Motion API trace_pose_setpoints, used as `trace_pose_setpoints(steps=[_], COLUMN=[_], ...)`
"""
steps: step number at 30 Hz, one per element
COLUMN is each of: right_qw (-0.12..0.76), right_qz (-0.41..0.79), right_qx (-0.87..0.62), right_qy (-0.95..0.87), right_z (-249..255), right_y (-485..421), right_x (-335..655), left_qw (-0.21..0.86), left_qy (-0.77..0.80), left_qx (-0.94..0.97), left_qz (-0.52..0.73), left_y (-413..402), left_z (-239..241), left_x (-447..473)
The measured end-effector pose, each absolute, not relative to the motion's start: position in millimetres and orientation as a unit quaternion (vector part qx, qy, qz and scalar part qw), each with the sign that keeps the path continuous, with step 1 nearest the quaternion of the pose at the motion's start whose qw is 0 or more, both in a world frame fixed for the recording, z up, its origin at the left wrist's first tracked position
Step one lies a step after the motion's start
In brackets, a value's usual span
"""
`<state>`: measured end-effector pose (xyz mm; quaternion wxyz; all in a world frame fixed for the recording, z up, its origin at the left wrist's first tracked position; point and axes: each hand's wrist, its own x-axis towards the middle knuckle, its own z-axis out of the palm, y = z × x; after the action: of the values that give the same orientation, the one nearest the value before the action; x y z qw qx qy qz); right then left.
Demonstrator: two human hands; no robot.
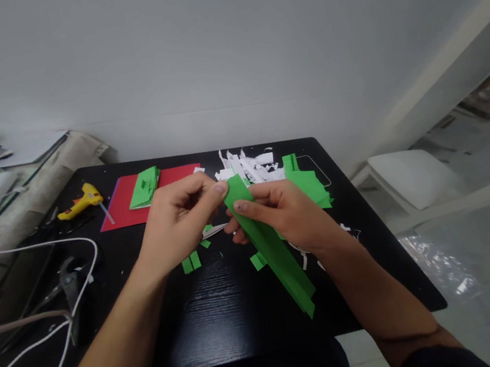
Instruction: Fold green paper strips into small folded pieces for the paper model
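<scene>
A long folded strip of green paper [270, 245] slants across the middle, held above the table by both hands. My left hand [184, 216] pinches its upper left corner between thumb and forefinger. Lower down on the strip, my right hand [280, 209] grips it, the thumb on top and the other fingers underneath. Scissors [216, 230] lie on the table just behind the strip, partly covered by my hands. Small green paper scraps [191, 262] are scattered near them.
On the black table [216, 315] are a red sheet [123, 205] with folded green paper [144, 187], a yellow glue gun [82, 203], pliers [70, 287], white paper scraps [246, 167] and more green paper [309, 185]. A white cable [90, 249] crosses the left. A white stool [417, 178] stands right.
</scene>
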<state>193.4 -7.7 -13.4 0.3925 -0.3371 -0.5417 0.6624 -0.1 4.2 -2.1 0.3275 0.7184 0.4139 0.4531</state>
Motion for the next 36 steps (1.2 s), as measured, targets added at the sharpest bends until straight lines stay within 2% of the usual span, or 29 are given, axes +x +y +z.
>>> trace_pose_setpoints(steps=[9,15,18,23,30,36], right_qw=[0.404,0.394,0.399,0.398,0.375,0.361], right_qz=[0.668,0.674,0.673,0.678,0.673,0.675], right_qx=[-0.328,-0.319,-0.318,-0.321,-0.331,-0.329], right_qy=[-0.532,-0.537,-0.535,-0.528,-0.545,-0.553], right_z=[-15.0,-15.1,-16.8,-16.5,-15.2,-14.3], right_y=[-8.4,-6.8,-6.3,-6.6,-6.9,-6.1], right_x=[194.5,191.4,190.6,191.3,192.6,195.9], left_qw=[0.356,0.460,0.446,0.364,0.491,0.375], left_qy=[0.398,0.359,0.363,0.403,0.366,0.435], left_qx=[0.716,0.681,0.679,0.682,0.669,0.684], left_qz=[0.449,0.443,0.456,0.490,0.420,0.450], left_y=[6.1,0.4,1.5,4.5,4.6,4.7], left_z=[1.1,0.8,-1.5,-3.8,-6.1,-2.9], left_x=[-3.7,6.6,6.4,2.9,2.4,-8.2])
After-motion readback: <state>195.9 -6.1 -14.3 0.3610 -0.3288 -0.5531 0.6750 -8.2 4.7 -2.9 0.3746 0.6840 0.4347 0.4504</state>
